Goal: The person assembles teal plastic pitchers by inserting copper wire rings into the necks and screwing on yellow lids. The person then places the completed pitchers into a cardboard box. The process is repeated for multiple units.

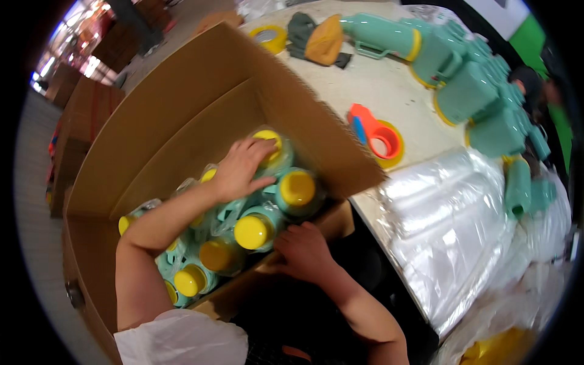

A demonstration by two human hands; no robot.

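Note:
A large cardboard box [182, 115] stands open before me, with several mint-green jugs wrapped in clear plastic inside, their round yellow ends facing up. Over the far jug [267, 140], my left hand [240, 167] lies with its fingers on the yellow end and its thumb apart. The thumb points toward another jug [298, 187] beside it. My right hand [302, 251] is bent over the box's near wall, its fingers curled at the rim beside a jug [253, 231]. Part of its grip is hidden.
On the table [420, 94] to the right are unwrapped green jugs [465, 91], an orange tape dispenser [377, 137], a yellow tape roll [269, 38] and grey-and-yellow gloves [322, 39]. A stack of clear plastic bags [447, 219] covers the table's near part. Other cartons [91, 115] stand at the left.

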